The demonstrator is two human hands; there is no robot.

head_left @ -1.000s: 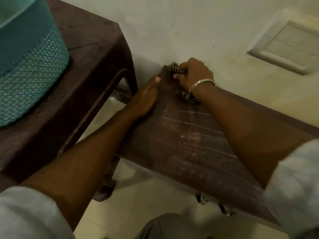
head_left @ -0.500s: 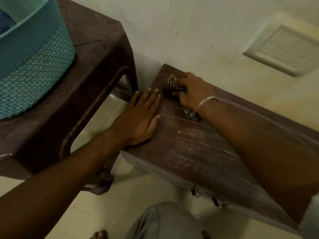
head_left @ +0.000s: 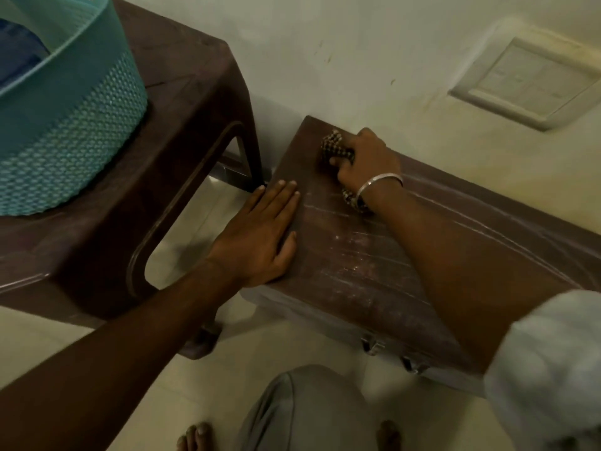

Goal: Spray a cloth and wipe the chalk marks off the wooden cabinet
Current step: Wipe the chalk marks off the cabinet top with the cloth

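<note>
My right hand [head_left: 367, 157] grips the bunched cloth [head_left: 333, 146] at the cabinet's [head_left: 328, 297] far left corner. My left hand [head_left: 260, 236] presses flat, fingers together, on its left edge. That corner looks wiped. Chalk marks [head_left: 364, 252] across the middle and right remain to do, I judge.

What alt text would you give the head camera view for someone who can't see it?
A person's right hand grips a bunched checkered cloth on a dark wooden cabinet streaked with chalk marks, while the left hand lies flat near its left edge. A teal basket sits on a brown table alongside.
</note>
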